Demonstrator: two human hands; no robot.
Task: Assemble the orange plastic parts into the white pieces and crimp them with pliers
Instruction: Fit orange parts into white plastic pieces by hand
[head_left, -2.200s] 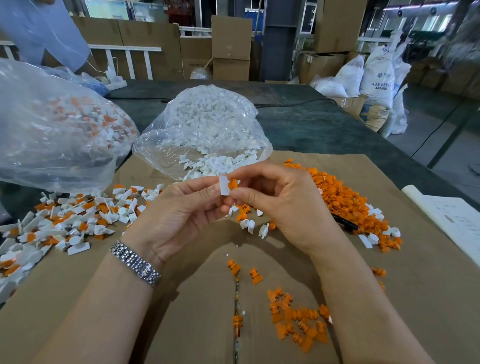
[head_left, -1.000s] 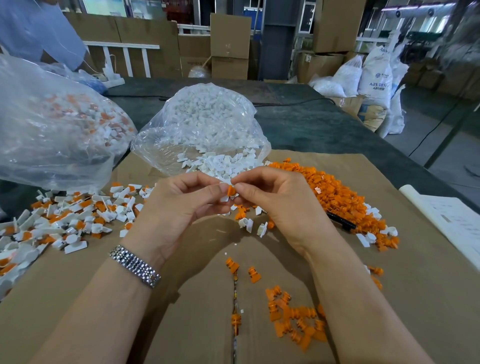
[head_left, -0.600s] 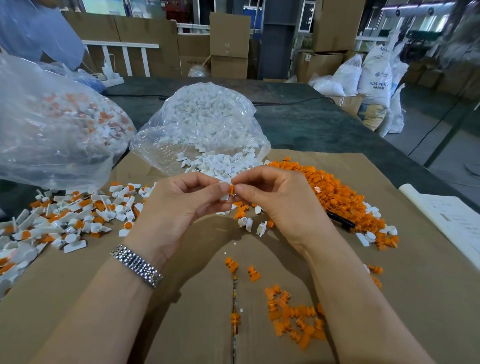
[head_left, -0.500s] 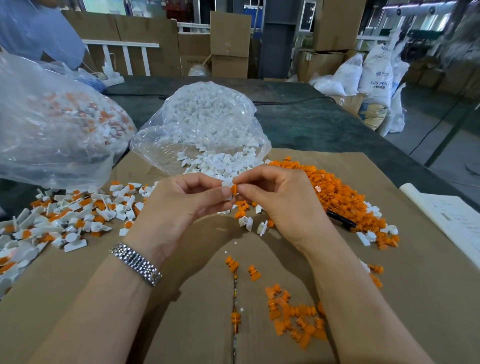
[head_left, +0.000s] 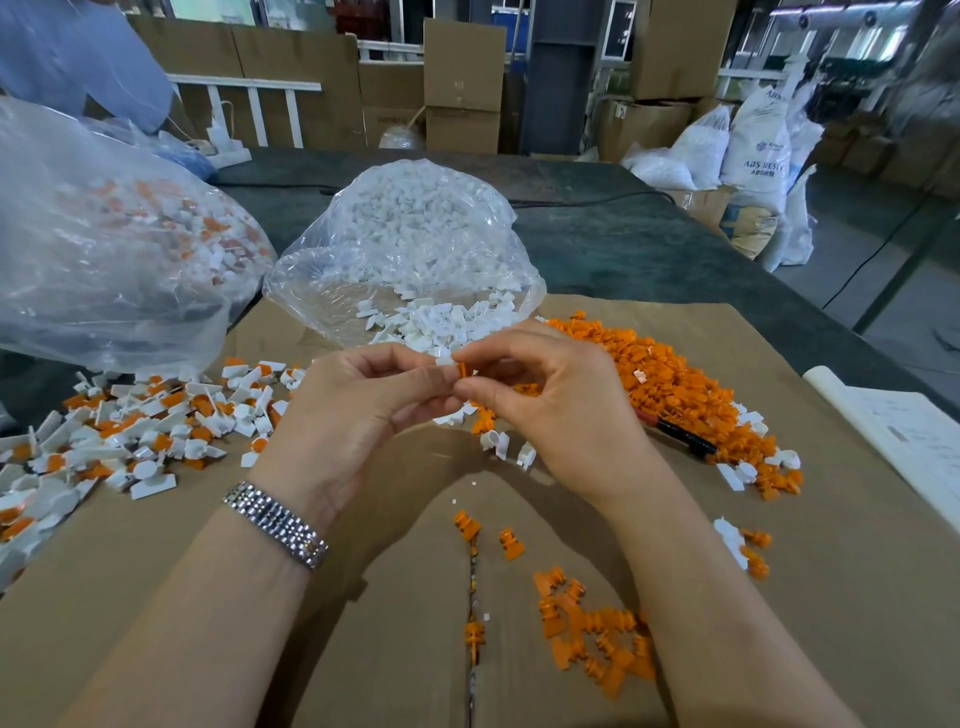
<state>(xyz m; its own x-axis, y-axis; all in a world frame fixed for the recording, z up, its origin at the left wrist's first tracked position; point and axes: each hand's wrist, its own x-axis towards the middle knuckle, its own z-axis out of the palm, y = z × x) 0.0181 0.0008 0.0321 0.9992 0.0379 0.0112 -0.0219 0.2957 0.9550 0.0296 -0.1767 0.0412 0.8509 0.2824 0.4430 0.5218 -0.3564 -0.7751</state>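
At the upper left of the frame, a large clear plastic bag of mixed white and orange pieces (head_left: 119, 249) is slumping over the dark tabletop (head_left: 649, 249). Below it, a scatter of assembled white-and-orange parts (head_left: 140, 431) is spreading across the brown cardboard sheet (head_left: 208, 545). At centre frame, your left hand (head_left: 363, 410), a silver metal watch band (head_left: 275, 522) on its wrist, is pinching a small white plastic piece (head_left: 445, 360) between thumb and forefinger. Touching it, your right hand (head_left: 556, 405) is gripping a small orange plastic part (head_left: 463, 369) at its fingertips, pressing it against the white piece. Behind them, at upper centre, a clear bag of loose white pieces (head_left: 410, 254) is lying open. To the right, a heap of orange plastic parts (head_left: 675, 384) is half burying black-handled pliers (head_left: 680, 434). At lower right, more orange parts (head_left: 592, 634) are lying beside your right forearm.
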